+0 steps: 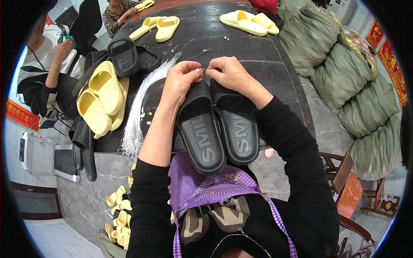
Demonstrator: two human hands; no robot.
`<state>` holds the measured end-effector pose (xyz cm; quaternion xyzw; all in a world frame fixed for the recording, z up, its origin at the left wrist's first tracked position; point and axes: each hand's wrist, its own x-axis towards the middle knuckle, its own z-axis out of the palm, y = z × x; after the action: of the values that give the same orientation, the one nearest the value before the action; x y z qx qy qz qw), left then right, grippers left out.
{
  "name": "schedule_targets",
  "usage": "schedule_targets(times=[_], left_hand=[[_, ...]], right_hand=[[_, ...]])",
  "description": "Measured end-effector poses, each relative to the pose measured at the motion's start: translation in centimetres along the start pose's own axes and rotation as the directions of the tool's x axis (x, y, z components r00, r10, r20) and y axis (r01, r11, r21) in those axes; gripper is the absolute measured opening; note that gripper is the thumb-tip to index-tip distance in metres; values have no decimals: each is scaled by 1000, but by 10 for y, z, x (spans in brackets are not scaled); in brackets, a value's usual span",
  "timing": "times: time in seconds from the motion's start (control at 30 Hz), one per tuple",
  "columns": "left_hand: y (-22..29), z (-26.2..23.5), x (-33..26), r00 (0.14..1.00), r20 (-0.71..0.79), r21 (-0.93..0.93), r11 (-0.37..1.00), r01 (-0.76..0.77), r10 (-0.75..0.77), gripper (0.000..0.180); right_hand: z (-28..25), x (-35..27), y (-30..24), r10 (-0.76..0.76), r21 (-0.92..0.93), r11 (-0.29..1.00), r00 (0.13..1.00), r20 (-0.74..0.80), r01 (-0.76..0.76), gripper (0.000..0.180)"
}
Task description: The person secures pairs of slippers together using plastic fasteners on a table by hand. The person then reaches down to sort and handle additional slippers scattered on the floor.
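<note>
Co-worker (pixel 45 52): at the far left beside the dark desk (pixel 262 56), holding a green-handled tool (pixel 69 39).
Yellow stack (pixel 106 88): yellow slides piled at the desk's left edge, next to dark slides (pixel 124 56).
Floor heap (pixel 121 219): small yellow footwear, lower left.
White strands (pixel 148 92): a long loose bundle curving across the desk, just left of the left forearm.
Left hand (pixel 183 79): over the toe end of the black pair; its grip is thumb and fingertips pressed together, anything between them too small to tell.
Black pair (pixel 219 133): two black slides with grey lettering, side by side and touching, in front of the person; toes over the desk, heels past its near edge above a purple checked apron (pixel 193 185). A thin strand (pixel 212 105) shows between their straps.
Right hand (pixel 230 74): near the left one, its grip likewise pressed together.
Yellow pair (pixel 246 22): far side of the desk.
Sacks (pixel 342 77): bulging, grey-green, piled right of the desk.
Chair (pixel 350 193): wooden, lower right.
</note>
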<state>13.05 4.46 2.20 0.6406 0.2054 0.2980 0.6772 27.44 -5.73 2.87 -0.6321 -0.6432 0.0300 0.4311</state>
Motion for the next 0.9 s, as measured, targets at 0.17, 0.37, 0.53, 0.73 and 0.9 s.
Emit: schedule_targets(times=[0.17, 0.37, 0.53, 0.73, 0.9], left_hand=[[-2, -2, 1, 1000, -10, -53, 999, -8, 7, 17], [-1, -2, 2, 999, 37, -87, 996, 20, -17, 14], [-1, 0, 2, 998, 57, -45, 999, 18, -16, 14], [0, 2, 1, 997, 77, 3, 1000, -9, 9, 14], [-2, 5, 3, 997, 66, 92, 995, -51, 45, 14]], right_hand=[[-1, 0, -1, -4, -56, 998, 999, 35, 6, 16], [0, -1, 0, -14, -79, 997, 999, 38, 17, 16], [1, -1, 1, -18, -83, 996, 999, 42, 22, 16], [0, -1, -1, -22, -50, 998, 999, 29, 23, 15], [1, 0, 1, -22, 18, 1000, 1000, -3, 22, 14]])
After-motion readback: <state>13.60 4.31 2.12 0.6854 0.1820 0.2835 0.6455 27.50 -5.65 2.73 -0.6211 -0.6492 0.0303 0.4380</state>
